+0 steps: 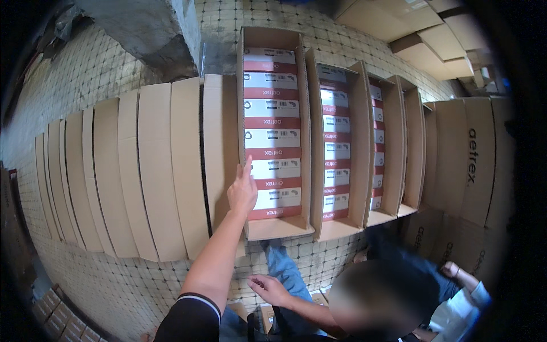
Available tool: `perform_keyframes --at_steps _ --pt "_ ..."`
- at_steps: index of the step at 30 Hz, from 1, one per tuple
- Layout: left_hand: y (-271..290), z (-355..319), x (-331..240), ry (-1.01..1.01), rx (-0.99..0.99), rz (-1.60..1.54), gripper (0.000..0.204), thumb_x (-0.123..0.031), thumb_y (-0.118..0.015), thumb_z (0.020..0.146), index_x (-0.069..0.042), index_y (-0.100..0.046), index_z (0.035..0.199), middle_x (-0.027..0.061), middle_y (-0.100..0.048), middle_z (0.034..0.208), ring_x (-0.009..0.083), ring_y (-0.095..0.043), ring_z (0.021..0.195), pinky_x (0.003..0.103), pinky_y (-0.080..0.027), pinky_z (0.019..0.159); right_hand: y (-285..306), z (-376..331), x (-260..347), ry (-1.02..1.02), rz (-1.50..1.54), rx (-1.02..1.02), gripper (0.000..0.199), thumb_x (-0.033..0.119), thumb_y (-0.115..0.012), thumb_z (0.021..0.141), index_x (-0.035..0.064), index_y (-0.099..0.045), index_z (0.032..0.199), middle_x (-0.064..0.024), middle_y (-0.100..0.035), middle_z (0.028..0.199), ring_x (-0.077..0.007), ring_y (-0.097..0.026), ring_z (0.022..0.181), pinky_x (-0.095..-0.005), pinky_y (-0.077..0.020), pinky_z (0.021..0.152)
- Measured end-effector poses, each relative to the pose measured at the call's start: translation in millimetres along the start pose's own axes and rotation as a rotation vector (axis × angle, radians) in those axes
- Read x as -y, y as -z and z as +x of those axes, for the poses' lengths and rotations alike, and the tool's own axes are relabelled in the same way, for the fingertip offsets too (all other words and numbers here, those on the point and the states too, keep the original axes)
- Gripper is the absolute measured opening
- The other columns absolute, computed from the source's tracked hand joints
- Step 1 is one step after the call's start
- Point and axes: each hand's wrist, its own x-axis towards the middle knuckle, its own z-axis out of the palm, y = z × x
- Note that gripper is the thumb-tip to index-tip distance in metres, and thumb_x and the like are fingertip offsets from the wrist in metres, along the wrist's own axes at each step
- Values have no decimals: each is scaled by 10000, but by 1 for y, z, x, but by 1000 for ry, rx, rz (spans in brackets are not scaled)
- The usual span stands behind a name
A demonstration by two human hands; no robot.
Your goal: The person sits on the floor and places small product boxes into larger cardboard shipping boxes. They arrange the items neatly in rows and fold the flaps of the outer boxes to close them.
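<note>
While the left hand (pixel 244 191), forefinger extended, grasping nothing, lies beside six red-and-white boxes (pixel 276 138), the empty right hand (pixel 270 290) hangs nearer, fingers loosely parted: row seemingly complete inside a still-open carton (pixel 279 229).

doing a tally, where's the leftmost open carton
In the head view, the leftmost open carton stands mid-picture, between a brown carton on its left and another open carton on its right, the left hand at its left edge.
</note>
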Motion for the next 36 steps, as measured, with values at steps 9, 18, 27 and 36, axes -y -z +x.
perform_keyframes --at_steps 9,18,27,36 --pt "108 -190 136 -36 430 -186 802 -305 -688 895 -123 -269 1553 294 -431 1454 436 -398 1372 483 -357 1125 -94 68 -5 163 -677 -449 734 323 -742 838 61 -419 1443 -303 -397 1453 -445 -447 1309 -474 -421 1061" --pt "82 -225 260 -220 286 330 1204 -396 -886 656 -85 -166 1570 354 -99 1580 488 -93 1489 550 -102 1216 -139 139 -58 278 -1131 -383 1058 491 -826 694 109 -302 1529 -277 -168 1585 -459 -202 1460 -585 -198 1178" --pt "67 -221 257 -308 282 596 1255 -479 -863 644 -34 -139 1567 428 -135 1532 549 -107 1464 586 -99 1206 -131 163 -120 716 -1016 -720 892 647 -679 746 92 -484 1417 -210 -380 1528 -404 -367 1402 -563 -268 1139" --pt "74 -247 264 -289 116 716 1098 -440 -773 742 -26 -170 1561 295 -381 1470 402 -394 1377 509 -334 1096 -121 162 -135 914 -671 -1211 479 232 -674 856 60 -597 1296 -173 -671 1148 -352 -680 985 -413 -572 809"
